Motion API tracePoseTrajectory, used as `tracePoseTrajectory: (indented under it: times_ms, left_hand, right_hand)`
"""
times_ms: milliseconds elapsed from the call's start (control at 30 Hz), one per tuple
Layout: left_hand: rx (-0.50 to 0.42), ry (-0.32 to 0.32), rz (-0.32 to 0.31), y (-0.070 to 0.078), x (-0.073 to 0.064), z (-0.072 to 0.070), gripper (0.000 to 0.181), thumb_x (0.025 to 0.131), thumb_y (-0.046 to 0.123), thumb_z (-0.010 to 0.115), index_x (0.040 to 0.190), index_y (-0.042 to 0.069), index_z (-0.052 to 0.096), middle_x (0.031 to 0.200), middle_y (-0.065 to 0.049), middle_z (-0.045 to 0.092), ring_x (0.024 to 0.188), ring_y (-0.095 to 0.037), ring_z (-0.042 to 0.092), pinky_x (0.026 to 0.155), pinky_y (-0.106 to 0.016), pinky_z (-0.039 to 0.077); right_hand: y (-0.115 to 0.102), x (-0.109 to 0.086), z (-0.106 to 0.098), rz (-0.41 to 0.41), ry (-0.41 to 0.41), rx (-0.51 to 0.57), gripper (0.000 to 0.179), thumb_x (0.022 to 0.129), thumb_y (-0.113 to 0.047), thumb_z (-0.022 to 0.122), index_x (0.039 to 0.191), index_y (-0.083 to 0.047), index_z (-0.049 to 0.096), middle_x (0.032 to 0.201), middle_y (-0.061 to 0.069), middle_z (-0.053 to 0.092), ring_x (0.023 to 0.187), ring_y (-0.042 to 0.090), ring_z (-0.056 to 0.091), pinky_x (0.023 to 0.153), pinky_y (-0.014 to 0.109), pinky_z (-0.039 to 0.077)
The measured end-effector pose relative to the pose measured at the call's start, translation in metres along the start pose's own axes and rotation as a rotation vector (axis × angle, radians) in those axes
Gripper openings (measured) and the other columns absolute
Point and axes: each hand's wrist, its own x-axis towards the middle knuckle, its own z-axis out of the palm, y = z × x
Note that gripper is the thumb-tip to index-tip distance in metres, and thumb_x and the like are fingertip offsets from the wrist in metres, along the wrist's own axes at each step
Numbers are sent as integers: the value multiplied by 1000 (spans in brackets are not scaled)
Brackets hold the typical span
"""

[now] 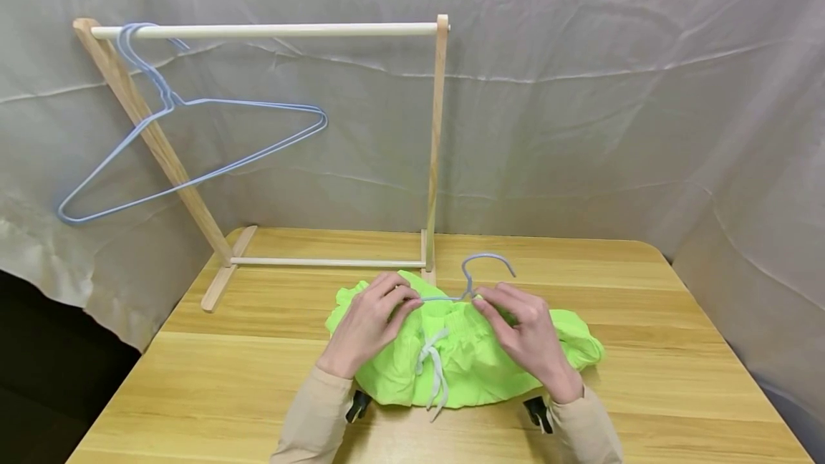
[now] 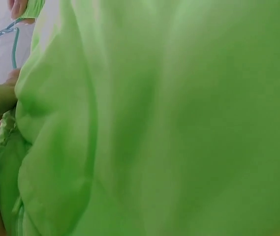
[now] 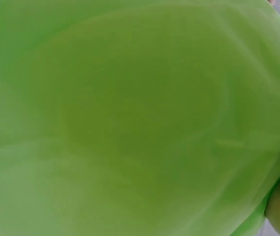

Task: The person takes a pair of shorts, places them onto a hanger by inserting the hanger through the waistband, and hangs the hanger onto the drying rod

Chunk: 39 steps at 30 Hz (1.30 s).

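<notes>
Shorts (image 1: 473, 371), bright green, were pinched near the waistband (image 1: 459, 322) by the fingers of the left hand (image 1: 372, 317) and right hand (image 1: 527, 328), a blue hanger (image 1: 469, 280) between them. Outward, cloth bunched over the surface (image 1: 225, 371) before a rack (image 1: 437, 113). It looked light, soft, limp and unbreakable; the gathered waistband seemed the surest hold.

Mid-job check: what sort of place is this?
Probably a staged tabletop work area rather than a lived-in room, though I can't be certain: plain grey cloth hangs behind a wooden table, and a clothes rack with blue hangers stands on it.
</notes>
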Motion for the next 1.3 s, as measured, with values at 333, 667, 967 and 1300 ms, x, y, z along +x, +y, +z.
tracePoseTrajectory:
  times_ms: [333,667,967,1300]
  left_hand:
    - [50,157,-38,-3,1,-1,10,83,7,78,88,4,70,89,-4,68,84,-16,62,70,-20,54]
    - [97,285,-46,-10,1,-4,11,79,5,80,86,2,72,86,-7,71,78,-18,63,66,-24,53]
    - [143,353,-72,-13,0,-6,21,93,24,70,86,4,73,83,-6,72,72,-16,58,62,-22,46]
    - [208,431,-88,-18,-1,-8,34,99,32,61,84,4,73,80,-8,73,72,-19,59,61,-27,47]
  right_hand:
    - [7,-1,-7,35,12,48,16,83,11,69,96,3,74,69,6,66,56,2,47,53,11,41]
    - [12,-2,-15,51,32,64,17,81,15,68,95,7,73,68,7,65,56,2,46,52,11,42]
    - [17,-2,-19,37,56,64,18,80,16,68,94,7,73,68,8,65,55,1,43,52,12,39]
    - [22,-3,-25,17,95,53,11,85,10,69,94,6,74,70,11,67,57,2,49,56,12,43]
